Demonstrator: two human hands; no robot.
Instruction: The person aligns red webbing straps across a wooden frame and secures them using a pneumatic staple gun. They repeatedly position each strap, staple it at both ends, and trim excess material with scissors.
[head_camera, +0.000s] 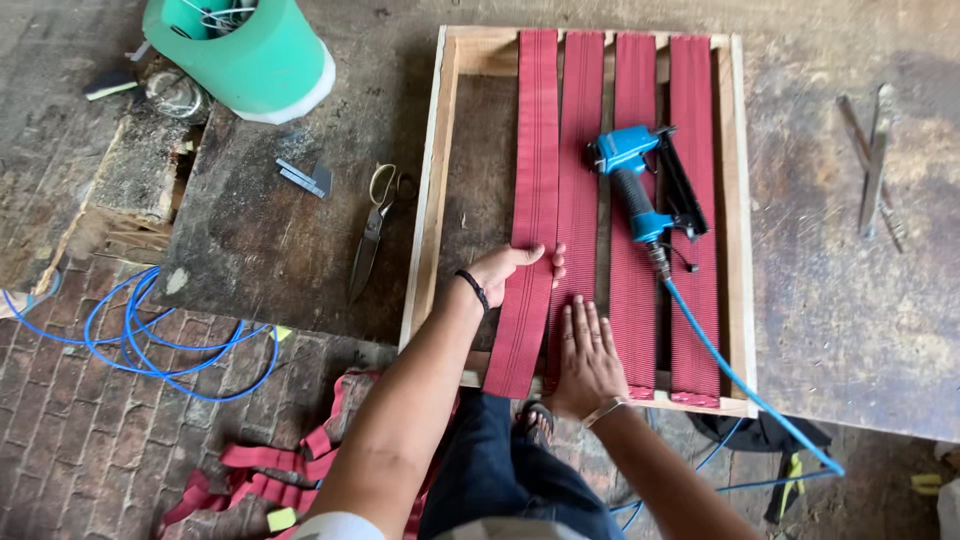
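Observation:
A wooden frame (428, 200) lies on a worn workbench, with several red webbing straps stretched lengthwise across it. My left hand (510, 268) grips the leftmost red strap (534, 150) at its edge, near the frame's near end. My right hand (585, 355) lies flat, fingers spread, on the second red strap (580, 140) close to the near rail. A blue pneumatic stapler (645, 185) rests on the straps to the right, its blue air hose (740, 380) trailing off the bench's near edge.
Scissors (372, 235) lie left of the frame. A green bucket (250, 50) stands at the back left, metal pieces (872, 170) lie at the right. Coiled blue hose (150, 340) and loose red webbing (270, 470) lie on the brick floor.

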